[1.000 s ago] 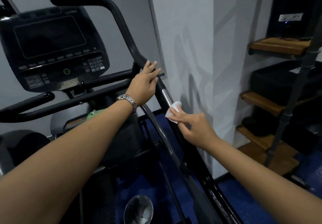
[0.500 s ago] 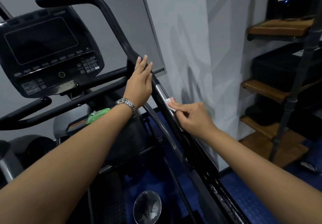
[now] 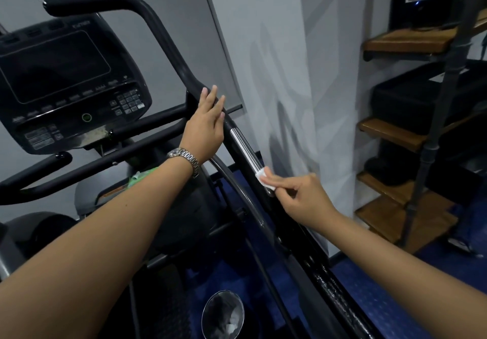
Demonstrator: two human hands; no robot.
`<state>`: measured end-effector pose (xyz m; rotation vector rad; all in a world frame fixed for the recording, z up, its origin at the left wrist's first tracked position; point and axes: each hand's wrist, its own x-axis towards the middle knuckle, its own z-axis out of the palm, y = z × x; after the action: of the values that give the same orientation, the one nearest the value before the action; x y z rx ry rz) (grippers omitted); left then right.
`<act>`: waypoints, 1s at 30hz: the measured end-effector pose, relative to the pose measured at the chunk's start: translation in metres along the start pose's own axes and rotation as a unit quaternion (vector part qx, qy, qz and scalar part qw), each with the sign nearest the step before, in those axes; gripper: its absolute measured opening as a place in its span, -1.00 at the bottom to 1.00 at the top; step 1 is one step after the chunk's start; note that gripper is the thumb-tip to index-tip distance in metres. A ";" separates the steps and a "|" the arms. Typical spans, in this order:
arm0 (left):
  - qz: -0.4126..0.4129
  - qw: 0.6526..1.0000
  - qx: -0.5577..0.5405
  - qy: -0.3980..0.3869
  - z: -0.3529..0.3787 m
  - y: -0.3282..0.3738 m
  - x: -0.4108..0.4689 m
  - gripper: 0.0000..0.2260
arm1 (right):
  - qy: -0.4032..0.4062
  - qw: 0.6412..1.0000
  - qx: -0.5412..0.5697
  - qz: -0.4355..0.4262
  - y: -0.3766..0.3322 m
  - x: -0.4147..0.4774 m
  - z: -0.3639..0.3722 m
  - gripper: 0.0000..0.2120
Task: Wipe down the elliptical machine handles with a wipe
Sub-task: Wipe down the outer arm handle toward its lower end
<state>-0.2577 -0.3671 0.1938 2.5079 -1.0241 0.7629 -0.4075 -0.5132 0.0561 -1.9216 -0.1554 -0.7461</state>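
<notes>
The elliptical's black right handle [image 3: 168, 46] curves up from the middle to the upper left. A silver sensor strip [image 3: 243, 149] lies along its lower stretch. My right hand [image 3: 303, 196] pinches a small white wipe [image 3: 264, 178] and presses it on the lower end of that strip. My left hand [image 3: 207, 127], with a metal watch on the wrist, rests flat with straight fingers on the handle just above the strip.
The console [image 3: 66, 85] with dark screen and keypad sits at the upper left, a black left handle [image 3: 34, 167] below it. A grey wall [image 3: 290, 75] stands close on the right, wooden stair treads [image 3: 405, 40] beyond. Blue floor and a round silver bin [image 3: 222, 315] lie below.
My right hand has slid the wipe up and then back down along the silver strip. My left hand has stayed flat on the handle. The camera has shifted slightly.
</notes>
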 end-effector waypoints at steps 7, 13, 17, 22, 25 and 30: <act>0.005 1.000 0.005 0.010 0.002 0.000 -0.001 -0.62 | 0.009 0.999 -0.051 -0.014 -0.010 0.014 0.008 -0.64; 0.017 1.000 0.005 -0.003 0.000 -0.004 0.000 -0.62 | -0.015 0.995 -0.092 -0.027 0.004 -0.006 -0.013 -0.63; 0.014 1.000 0.000 0.000 0.002 -0.005 0.000 -0.62 | -0.007 0.994 -0.105 -0.034 -0.001 0.010 0.003 -0.59; 0.024 1.000 0.006 -0.013 0.000 -0.007 0.000 -0.62 | -0.030 0.989 -0.109 -0.090 0.003 -0.011 -0.009 -0.56; 0.020 1.000 0.003 -0.006 0.001 -0.006 0.000 -0.62 | -0.009 0.988 -0.116 -0.100 -0.003 0.002 -0.003 -0.56; 0.022 0.999 0.010 -0.020 -0.001 -0.006 0.000 -0.62 | -0.035 0.949 -0.216 -0.226 -0.012 -0.011 -0.003 -0.65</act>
<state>-0.2534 -0.3623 0.1945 2.5351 -1.0945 0.7416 -0.4223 -0.5079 0.0603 -2.3667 -0.5271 -1.0838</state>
